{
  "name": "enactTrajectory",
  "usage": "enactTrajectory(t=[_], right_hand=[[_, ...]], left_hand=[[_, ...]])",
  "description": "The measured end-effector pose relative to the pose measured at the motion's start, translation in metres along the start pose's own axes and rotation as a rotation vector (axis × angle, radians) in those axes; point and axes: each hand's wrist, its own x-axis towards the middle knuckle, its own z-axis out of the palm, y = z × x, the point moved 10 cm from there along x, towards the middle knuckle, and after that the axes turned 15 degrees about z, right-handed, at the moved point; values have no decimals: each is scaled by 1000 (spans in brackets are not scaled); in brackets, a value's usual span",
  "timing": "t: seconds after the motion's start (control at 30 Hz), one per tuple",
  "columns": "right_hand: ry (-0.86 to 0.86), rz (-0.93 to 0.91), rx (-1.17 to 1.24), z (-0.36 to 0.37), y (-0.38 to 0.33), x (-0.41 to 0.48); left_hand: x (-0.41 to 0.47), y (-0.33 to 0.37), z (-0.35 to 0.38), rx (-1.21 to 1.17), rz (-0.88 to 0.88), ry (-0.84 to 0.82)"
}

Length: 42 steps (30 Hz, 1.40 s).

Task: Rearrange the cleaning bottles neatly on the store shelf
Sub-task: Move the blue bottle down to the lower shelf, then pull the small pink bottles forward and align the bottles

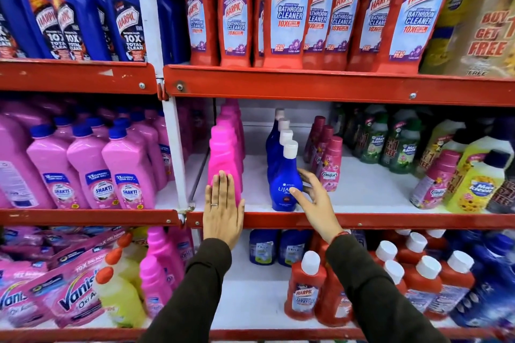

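Here the left hand [223,211] lies flat and open against the upright pink bottle [224,164]; the right hand [312,195], fingers spread, loosely cups the upright blue bottle [285,184] just to its left, nearer.

Glossy smooth plastic seen on the pink bottle [224,159] and blue bottle [285,181], red-painted metal shelf edge [278,220] chipped and scuffed, matt white shelf board [362,189], dark knitted cloth sleeves [376,287], shiny plastic film pouches [64,287] at near left.
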Motion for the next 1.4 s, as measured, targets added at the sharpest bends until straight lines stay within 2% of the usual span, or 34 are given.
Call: enactTrajectory(t=[0.3, 0.53, 0.7, 0.9, 1.0, 1.1, 1.23, 1.4], right_hand=[[-80, 18, -16, 3, 2, 4], [-78, 23, 7, -1, 0, -1], [126, -24, -3, -53, -4, -11], [473, -199, -262, -148, -24, -25], [694, -146, -264, -199, -19, -29], [839, -85, -295, -240, -12, -28], [913, 83, -282, -285, 3, -16], [853, 211, -280, -313, 18, 3]], left_hand=[[0, 3, -1, -63, -38, -33], [17, 58, -1, -126, 12, -75], [39, 93, 6, -90, 31, -85], [56, 131, 24, -108, 40, -97], [59, 134, 34, -120, 9, -101], [59, 133, 42, -125, -20, -94], [56, 132, 48, -88, -19, -82], [56, 132, 47, -57, -21, -60]])
